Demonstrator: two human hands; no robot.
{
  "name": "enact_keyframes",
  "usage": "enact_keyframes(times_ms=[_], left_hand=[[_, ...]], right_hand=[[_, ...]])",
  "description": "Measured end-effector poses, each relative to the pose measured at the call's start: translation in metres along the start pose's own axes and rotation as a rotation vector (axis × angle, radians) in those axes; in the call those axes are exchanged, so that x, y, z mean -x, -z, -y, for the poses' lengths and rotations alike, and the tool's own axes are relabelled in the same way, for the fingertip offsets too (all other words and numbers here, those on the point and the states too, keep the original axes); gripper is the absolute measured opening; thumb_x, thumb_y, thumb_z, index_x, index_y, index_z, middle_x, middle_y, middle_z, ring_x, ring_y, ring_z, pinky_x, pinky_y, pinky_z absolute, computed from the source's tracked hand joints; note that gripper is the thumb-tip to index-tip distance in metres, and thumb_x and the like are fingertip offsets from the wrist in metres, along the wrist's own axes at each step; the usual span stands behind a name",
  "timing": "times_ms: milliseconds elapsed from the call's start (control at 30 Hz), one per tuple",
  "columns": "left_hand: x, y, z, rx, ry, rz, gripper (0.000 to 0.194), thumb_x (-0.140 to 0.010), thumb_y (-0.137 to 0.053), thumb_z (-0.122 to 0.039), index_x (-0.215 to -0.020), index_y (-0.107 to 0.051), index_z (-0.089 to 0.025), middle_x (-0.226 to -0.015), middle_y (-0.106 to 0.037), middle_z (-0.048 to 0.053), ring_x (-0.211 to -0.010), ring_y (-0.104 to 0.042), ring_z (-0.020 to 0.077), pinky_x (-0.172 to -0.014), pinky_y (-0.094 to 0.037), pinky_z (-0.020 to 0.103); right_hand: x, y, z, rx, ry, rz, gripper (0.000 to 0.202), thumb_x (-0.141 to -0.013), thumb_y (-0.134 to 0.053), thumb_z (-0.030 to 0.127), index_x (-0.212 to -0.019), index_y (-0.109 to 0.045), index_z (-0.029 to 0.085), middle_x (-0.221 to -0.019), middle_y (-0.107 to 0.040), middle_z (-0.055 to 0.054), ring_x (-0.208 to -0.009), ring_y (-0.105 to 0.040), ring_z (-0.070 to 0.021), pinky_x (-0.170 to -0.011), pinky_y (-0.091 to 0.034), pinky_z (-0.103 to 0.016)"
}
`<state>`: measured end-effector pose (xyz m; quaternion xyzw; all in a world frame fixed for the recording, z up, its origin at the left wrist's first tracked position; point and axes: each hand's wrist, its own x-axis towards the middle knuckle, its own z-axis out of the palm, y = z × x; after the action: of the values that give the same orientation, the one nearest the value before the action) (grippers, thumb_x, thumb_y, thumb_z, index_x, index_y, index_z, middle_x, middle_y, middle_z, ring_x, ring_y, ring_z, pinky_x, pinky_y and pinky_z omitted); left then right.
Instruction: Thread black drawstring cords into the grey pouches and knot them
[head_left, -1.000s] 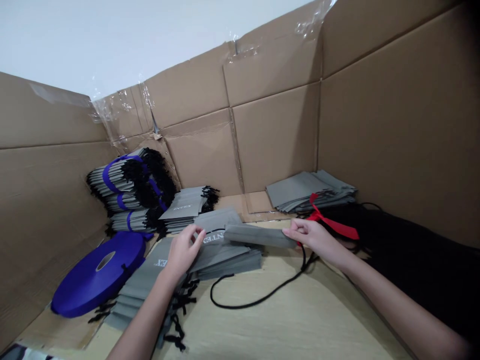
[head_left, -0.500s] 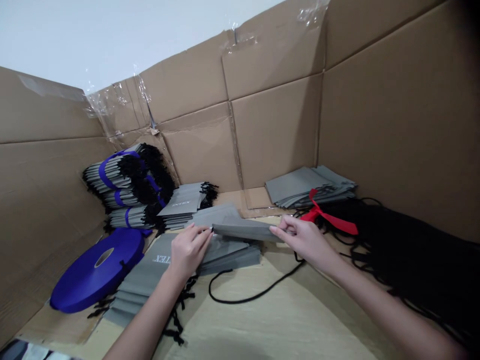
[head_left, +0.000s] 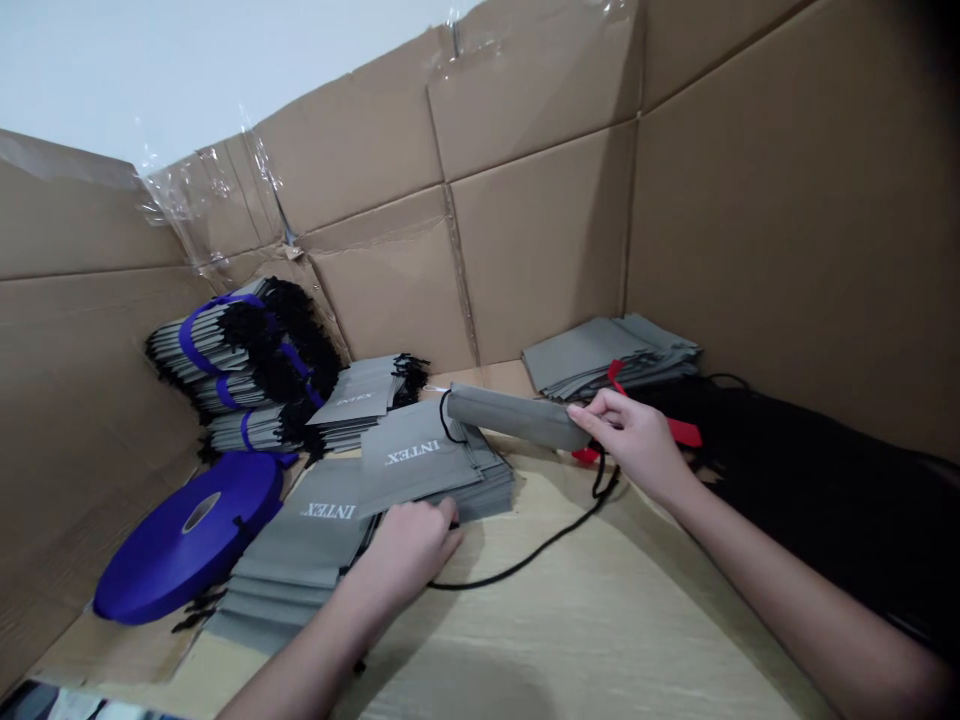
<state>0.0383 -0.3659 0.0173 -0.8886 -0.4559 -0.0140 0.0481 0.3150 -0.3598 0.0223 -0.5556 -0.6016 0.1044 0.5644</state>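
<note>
Bag (head_left: 517, 417): raised, extends left from your right fingertips, past stack (head_left: 409, 472) | right hand (head_left: 637, 440): pinching bag's right end, probably leaving its length free | cord (head_left: 525, 557): trails from that end toward your left hand (head_left: 412, 550), fingers curled, can't tell if gripping

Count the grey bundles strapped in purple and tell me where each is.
3 in view, stacked at the left: a top bundle, a middle bundle under it, and a bottom bundle just behind the purple roll. More may be hidden behind them.
</note>
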Motion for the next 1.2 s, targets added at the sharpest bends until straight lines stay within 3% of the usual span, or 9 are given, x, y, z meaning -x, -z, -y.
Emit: enact_keyframes(times_ms=[133, 367, 500, 567, 633, 733, 800, 933, 1200], left_hand=[[0.004, 0.001, -0.008, -0.067, 0.044, 0.097, 0.021, -0.087, -0.044, -0.024, -0.100, -0.057, -0.014, -0.076, -0.068, 0.015, -0.070, -0.066, 0.0282, -0.060, -0.045, 0.033], [0.003, -0.015, -0.002, 0.073, -0.041, 0.045, 0.014, -0.086, -0.043, -0.020, -0.084, -0.056, -0.015, -0.072, -0.065, 0.012, -0.067, -0.063, 0.0238, -0.062, -0.044, 0.030], [0.009, -0.004, -0.001, 0.325, -0.159, -0.027, 0.012, -0.083, -0.044, -0.016, -0.077, -0.054, -0.018, -0.078, -0.063, 0.006, -0.069, -0.059, 0.0180, -0.060, -0.041, 0.025], [0.009, 0.006, 0.004, 0.563, -0.232, -0.112, 0.011, -0.083, -0.045, -0.017, -0.076, -0.052, -0.019, -0.077, -0.061, 0.003, -0.069, -0.056, 0.0156, -0.062, -0.040, 0.023], [0.007, 0.014, 0.014, 0.794, -0.230, -0.309, 0.012, -0.085, -0.044, -0.021, -0.075, -0.051, -0.018, -0.079, -0.060, 0.003, -0.070, -0.054, 0.0148, -0.064, -0.041, 0.022], [0.000, 0.018, 0.037, 0.912, -0.026, -0.726, 0.015, -0.087, -0.044, -0.025, -0.075, -0.050, -0.018, -0.079, -0.059, 0.004, -0.069, -0.053, 0.0145, -0.065, -0.042, 0.023], [-0.006, 0.015, 0.052, 0.837, 0.080, -0.873, 0.013, -0.085, -0.047, -0.024, -0.076, -0.052, -0.018, -0.078, -0.059, 0.003, -0.072, -0.054, 0.0152, -0.069, -0.041, 0.024], [-0.013, 0.005, 0.065, 0.883, 0.063, -0.897, 0.011, -0.083, -0.051, -0.024, -0.076, -0.055, -0.017, -0.075, -0.060, 0.002, -0.074, -0.056, 0.0160, -0.070, -0.043, 0.025], [-0.017, -0.002, 0.057, 1.111, 0.087, -0.909, 0.012, -0.081, -0.057, -0.027, -0.075, -0.055, -0.017, -0.068, -0.063, 0.001, -0.066, -0.060, 0.0142, -0.065, -0.045, 0.023]], right_hand=[[0.002, -0.002, 0.001, -0.042, -0.005, 0.047, 0.037, -0.078, -0.055, 0.054, -0.063, -0.044, 0.022, -0.053, -0.048, 0.003, -0.048, -0.045, -0.0124, -0.045, -0.030, -0.024], [0.002, -0.005, -0.002, -0.035, 0.004, 0.142, 0.037, -0.078, -0.054, 0.052, -0.061, -0.043, 0.021, -0.048, -0.035, 0.007, -0.043, -0.034, -0.0097, -0.044, -0.023, -0.023], [0.003, -0.007, -0.005, -0.020, 0.007, 0.176, 0.036, -0.078, -0.055, 0.052, -0.063, -0.043, 0.021, -0.052, -0.035, 0.006, -0.046, -0.035, -0.0102, -0.045, -0.023, -0.023], [0.003, -0.008, -0.006, -0.014, 0.013, 0.178, 0.036, -0.078, -0.055, 0.052, -0.063, -0.043, 0.021, -0.052, -0.035, 0.006, -0.047, -0.035, -0.0105, -0.045, -0.022, -0.023], [0.003, -0.009, -0.005, -0.042, 0.009, 0.173, 0.037, -0.077, -0.055, 0.053, -0.063, -0.044, 0.021, -0.053, -0.035, 0.006, -0.048, -0.035, -0.0107, -0.046, -0.022, -0.023], [0.004, -0.010, -0.001, -0.120, -0.004, 0.178, 0.040, -0.075, -0.056, 0.056, -0.061, -0.043, 0.021, -0.052, -0.035, 0.006, -0.048, -0.034, -0.0105, -0.045, -0.022, -0.023], [0.004, -0.012, 0.003, -0.154, -0.007, 0.201, 0.042, -0.074, -0.056, 0.058, -0.060, -0.044, 0.021, -0.052, -0.035, 0.005, -0.047, -0.034, -0.0105, -0.045, -0.023, -0.023], [0.006, -0.016, 0.007, -0.162, 0.006, 0.247, 0.042, -0.074, -0.056, 0.057, -0.059, -0.044, 0.020, -0.054, -0.038, 0.004, -0.051, -0.037, -0.0114, -0.047, -0.026, -0.024], [0.008, -0.021, 0.002, -0.135, 0.007, 0.299, 0.039, -0.077, -0.052, 0.053, -0.060, -0.041, 0.020, -0.056, -0.033, 0.005, -0.051, -0.034, -0.0111, -0.048, -0.023, -0.024]])
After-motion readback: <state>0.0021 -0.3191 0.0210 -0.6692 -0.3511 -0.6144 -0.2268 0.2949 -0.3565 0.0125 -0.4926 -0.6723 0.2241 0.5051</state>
